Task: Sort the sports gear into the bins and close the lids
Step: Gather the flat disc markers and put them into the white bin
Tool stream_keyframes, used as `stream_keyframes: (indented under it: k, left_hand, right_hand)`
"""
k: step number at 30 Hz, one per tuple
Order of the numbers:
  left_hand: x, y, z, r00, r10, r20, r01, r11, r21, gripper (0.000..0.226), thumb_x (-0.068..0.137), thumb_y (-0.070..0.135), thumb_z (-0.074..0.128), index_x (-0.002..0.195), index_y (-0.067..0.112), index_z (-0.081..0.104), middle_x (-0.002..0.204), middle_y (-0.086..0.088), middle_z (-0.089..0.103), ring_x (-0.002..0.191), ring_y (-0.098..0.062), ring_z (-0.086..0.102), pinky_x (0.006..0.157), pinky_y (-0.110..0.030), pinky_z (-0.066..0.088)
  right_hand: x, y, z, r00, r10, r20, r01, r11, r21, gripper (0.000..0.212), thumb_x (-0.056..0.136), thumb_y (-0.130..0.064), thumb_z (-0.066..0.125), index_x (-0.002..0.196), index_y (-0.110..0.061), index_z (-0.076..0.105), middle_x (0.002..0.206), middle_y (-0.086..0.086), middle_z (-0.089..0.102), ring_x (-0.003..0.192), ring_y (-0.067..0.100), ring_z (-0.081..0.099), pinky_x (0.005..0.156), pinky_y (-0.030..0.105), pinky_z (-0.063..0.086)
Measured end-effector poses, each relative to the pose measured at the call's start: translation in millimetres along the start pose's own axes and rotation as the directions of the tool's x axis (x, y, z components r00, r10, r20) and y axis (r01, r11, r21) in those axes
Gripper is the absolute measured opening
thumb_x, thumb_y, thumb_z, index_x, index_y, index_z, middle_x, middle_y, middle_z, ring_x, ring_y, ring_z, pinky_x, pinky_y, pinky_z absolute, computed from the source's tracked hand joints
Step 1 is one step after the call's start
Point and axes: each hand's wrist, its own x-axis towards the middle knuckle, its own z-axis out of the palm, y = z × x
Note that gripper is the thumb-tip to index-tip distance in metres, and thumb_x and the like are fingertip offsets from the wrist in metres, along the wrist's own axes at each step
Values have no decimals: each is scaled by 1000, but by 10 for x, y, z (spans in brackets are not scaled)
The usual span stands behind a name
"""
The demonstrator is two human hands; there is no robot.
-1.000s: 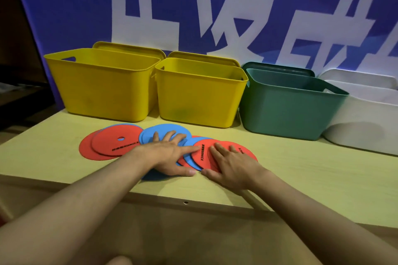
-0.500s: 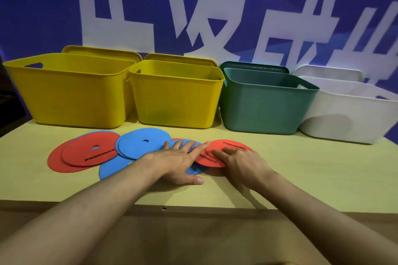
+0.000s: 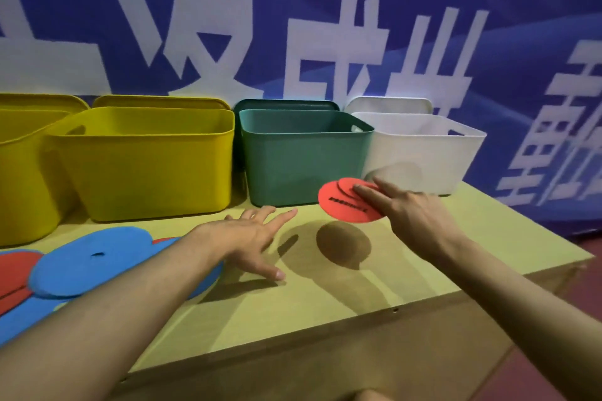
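My right hand holds two stacked red flat discs lifted above the table, in front of the green bin and the white bin. My left hand hovers flat over the table with fingers spread and holds nothing. At the left lie blue discs and red discs, overlapping on the table. Two yellow bins stand at the back left. All bins are open, each with its lid propped behind it.
The wooden table ends at a front edge near me and a right edge past the white bin. A blue banner with white characters forms the wall behind the bins. Red floor shows at the lower right.
My right hand has lifted two red discs off the pile and carried them right and up toward the green and white bins. My left hand has come off the discs. The view has swung right.
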Motion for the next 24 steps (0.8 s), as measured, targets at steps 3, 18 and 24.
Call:
stream_keyframes:
  k: [3,18,24]
  left_hand:
    - [222,130,-61,1000,6,16,-6,1000,0,133,67,73,80,149,58,-25,170,4,-12,156,-35,1,121,-62,25]
    - [745,165,-114,987,-7,164,4,1000,13,112,62,72,83,155,51,25,150,15,29,135,-19,40,108,-44,47]
    - [769,143,-117,987,-1,161,-4,1000,29,112,59,76,82,153,54,25,149,14,27,133,-21,38,108,-45,46]
  right_hand:
    - [91,384,-209,986,72,-149,-73,997,4,67,97,-5,43,157,-35,38,156,17,46,100,46,70,71,46,55]
    - [1743,1774,226,935,348,65,-353,931,88,69,105,-16,52,162,-33,18,136,19,57,100,37,64,77,45,57]
    - [1421,1257,447,993,93,74,-108,963,248,73,99,-51,56,161,-31,23,157,10,44,141,35,44,112,54,43]
